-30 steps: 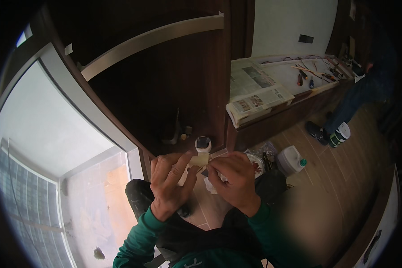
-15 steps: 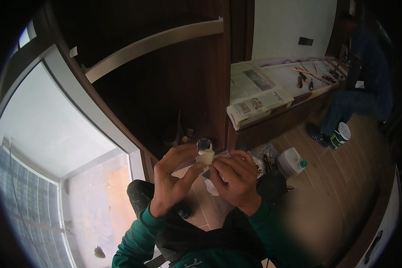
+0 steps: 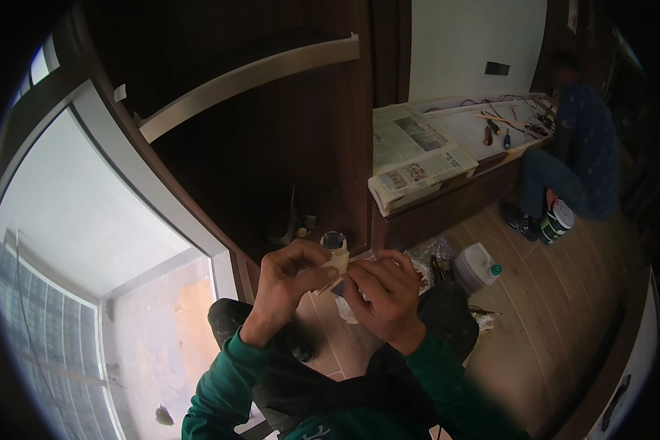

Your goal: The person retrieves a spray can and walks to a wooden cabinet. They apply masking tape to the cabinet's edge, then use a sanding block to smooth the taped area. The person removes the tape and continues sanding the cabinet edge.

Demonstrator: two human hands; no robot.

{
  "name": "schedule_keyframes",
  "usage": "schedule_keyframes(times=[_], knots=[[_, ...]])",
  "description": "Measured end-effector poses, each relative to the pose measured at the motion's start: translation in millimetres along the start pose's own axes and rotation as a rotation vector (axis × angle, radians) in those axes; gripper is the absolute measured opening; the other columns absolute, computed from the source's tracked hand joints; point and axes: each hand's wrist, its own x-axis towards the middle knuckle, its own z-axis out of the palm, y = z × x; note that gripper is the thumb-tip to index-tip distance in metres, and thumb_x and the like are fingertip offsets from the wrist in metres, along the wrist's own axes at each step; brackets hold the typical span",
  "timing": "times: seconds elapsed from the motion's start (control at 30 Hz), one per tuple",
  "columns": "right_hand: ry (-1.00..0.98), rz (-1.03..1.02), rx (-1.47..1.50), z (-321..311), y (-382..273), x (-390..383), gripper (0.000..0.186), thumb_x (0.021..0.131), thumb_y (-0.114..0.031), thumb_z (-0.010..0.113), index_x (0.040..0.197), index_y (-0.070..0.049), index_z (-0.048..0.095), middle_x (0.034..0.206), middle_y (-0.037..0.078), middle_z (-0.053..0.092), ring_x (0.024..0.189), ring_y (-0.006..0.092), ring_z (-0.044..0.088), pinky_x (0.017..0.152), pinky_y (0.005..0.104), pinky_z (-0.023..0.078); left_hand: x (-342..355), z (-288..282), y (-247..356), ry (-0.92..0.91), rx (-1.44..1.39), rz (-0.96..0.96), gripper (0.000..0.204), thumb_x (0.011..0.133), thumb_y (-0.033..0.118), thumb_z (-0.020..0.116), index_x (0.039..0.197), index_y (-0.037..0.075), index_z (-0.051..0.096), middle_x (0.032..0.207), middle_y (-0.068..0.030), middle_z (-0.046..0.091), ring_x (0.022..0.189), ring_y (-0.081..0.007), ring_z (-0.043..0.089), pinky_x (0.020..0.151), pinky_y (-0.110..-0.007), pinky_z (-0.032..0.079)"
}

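Between my hands is a small, curled cream-coloured piece, like paper or tape; I cannot tell which. My left hand pinches it between thumb and fingers. From the other side, my right hand closes on its right edge with thumb and bent fingers. A small dark grey flat piece shows just below, by my right thumb; whether it is held too is hidden. Behind my fingertips, lower down, stands a round container with a shiny dark top. White crumpled material lies on the floor beneath my hands.
A white jug with a green cap stands right of my knee, beside a clear plastic bag. Ahead right, a low bench bears newspaper and hand tools. A person sits on a bucket. Glass panels line my left.
The cream piece has gone from a raised curl to a more folded, tilted shape in my fingers. My left fingers have shifted over it. The other person has leaned forward and lower.
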Motion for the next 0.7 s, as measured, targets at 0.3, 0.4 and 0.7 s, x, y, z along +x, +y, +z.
schedule_keyframes(times=[0.3, 0.4, 0.7], knots=[[0.019, 0.034, -0.044, 4.4, 2.5, -7.6, 0.022, 0.076, -0.004, 0.078, 0.096, -0.004, 0.069, 0.093, 0.004, 0.071, 0.079, 0.0207, 0.067, 0.086, 0.0428, 0.051, 5.7, 9.1, -1.3, 0.033, 0.017, -0.023, 0.016, 0.082, 0.002, 0.07, 0.095, -0.004, 0.077, 0.116, -0.0067, 0.063, 0.102, -0.0174, 0.061, 0.092, -0.031, 0.047], [0.012, 0.062, -0.04, 4.3, 0.6, -8.2, 0.022, 0.076, -0.001, 0.078, 0.096, -0.005, 0.07, 0.092, 0.005, 0.072, 0.079, 0.0211, 0.068, 0.087, 0.042, 0.052, 7.5, 5.9, -5.0, 0.026, 0.004, -0.039, 0.017, 0.08, 0.001, 0.069, 0.094, -0.005, 0.077, 0.116, -0.0066, 0.063, 0.1, -0.017, 0.061, 0.089, -0.03, 0.047], [0.024, 0.06, -0.02, 6.0, -1.2, -11.5, 0.031, 0.077, -0.017, 0.087, 0.101, -0.005, 0.071, 0.091, 0.007, 0.073, 0.082, 0.0225, 0.068, 0.09, 0.0441, 0.049, 13.2, -2.9, -3.7, 0.055, -0.089, -0.089, 0.014, 0.074, 0.003, 0.061, 0.079, -0.005, 0.072, 0.105, -0.0086, 0.066, 0.089, -0.0162, 0.061, 0.08, -0.028, 0.046]])
